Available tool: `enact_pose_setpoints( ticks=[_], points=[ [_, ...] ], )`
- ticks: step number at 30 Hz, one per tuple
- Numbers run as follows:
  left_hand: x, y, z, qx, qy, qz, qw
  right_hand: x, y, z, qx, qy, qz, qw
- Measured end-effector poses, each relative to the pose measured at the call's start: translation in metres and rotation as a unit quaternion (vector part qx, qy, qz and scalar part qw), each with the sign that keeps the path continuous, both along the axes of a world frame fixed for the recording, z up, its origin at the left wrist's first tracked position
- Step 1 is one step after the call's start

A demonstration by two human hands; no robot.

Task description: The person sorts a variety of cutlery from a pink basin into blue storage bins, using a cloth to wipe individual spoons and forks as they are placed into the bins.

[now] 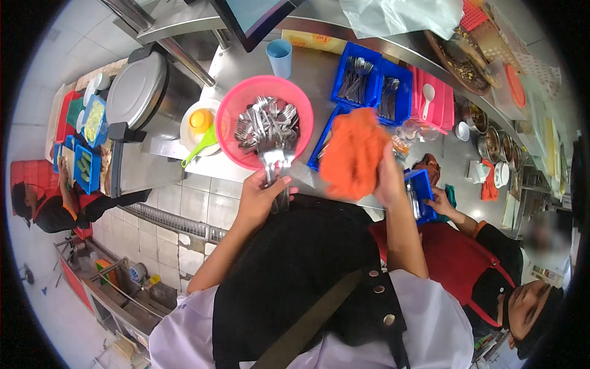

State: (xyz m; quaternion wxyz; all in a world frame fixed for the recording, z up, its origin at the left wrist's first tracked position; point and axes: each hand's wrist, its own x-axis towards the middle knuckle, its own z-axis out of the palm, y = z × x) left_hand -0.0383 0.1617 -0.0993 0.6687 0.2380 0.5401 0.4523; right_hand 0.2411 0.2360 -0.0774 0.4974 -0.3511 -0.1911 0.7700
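Several metal forks [275,168] are gripped by their handles in my left hand [262,196], their tines over the near rim of a pink plastic colander [225,143]. Loose metal cutlery [267,120] lies heaped inside that colander. My right hand [389,177] holds an orange cloth [354,154], blurred by motion, to the right of the forks. Behind the cloth a blue bin [318,154] is partly hidden. Farther back stand a blue bin of forks [356,78] and a blue bin of spoons [390,92].
At my right a co-worker's hand [440,203] holds a blue cutlery bin [421,196]. Pink trays [433,101] and a light-blue cup [279,57] stand at the back. Left are a white plate [186,133], a green-handled utensil [198,146] and a large lidded pot [138,92]. A shelf edge [322,25] overhangs.
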Motion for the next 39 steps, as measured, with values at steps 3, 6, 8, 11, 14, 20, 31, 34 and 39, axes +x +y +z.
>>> enact_pose_setpoints(
  ticks=[3, 6, 8, 11, 14, 20, 31, 34, 39],
  points=[
    [0.014, 0.013, 0.014, 0.036, -0.010, -0.078, 0.996, -0.018, -0.019, -0.039, -0.036, 0.022, 0.078, 0.996],
    [0.028, 0.019, 0.023, 0.048, -0.004, -0.103, 0.994, -0.049, -0.020, -0.023, 0.113, -0.171, 0.155, 0.966],
    [0.034, 0.019, 0.023, 0.078, 0.018, -0.124, 0.989, -0.048, -0.019, -0.015, 0.131, -0.250, 0.124, 0.951],
    [0.043, 0.017, 0.019, 0.068, 0.037, -0.181, 0.980, -0.045, -0.019, -0.003, 0.174, -0.381, 0.059, 0.906],
    [0.052, 0.019, 0.017, 0.103, 0.035, -0.192, 0.975, -0.042, -0.027, -0.001, 0.134, -0.414, 0.043, 0.899],
    [0.063, 0.022, 0.017, 0.061, 0.066, -0.233, 0.968, -0.031, -0.045, -0.007, 0.144, -0.451, -0.110, 0.874],
    [0.058, 0.021, 0.020, 0.002, 0.009, -0.209, 0.978, -0.012, -0.065, -0.013, 0.093, -0.467, -0.009, 0.879],
    [0.060, 0.022, 0.027, 0.002, 0.011, -0.207, 0.978, -0.025, -0.063, -0.023, 0.106, -0.392, -0.082, 0.910],
    [0.055, 0.021, 0.027, -0.021, -0.007, -0.233, 0.972, -0.030, -0.060, -0.021, 0.050, -0.288, -0.151, 0.944]
  ],
)
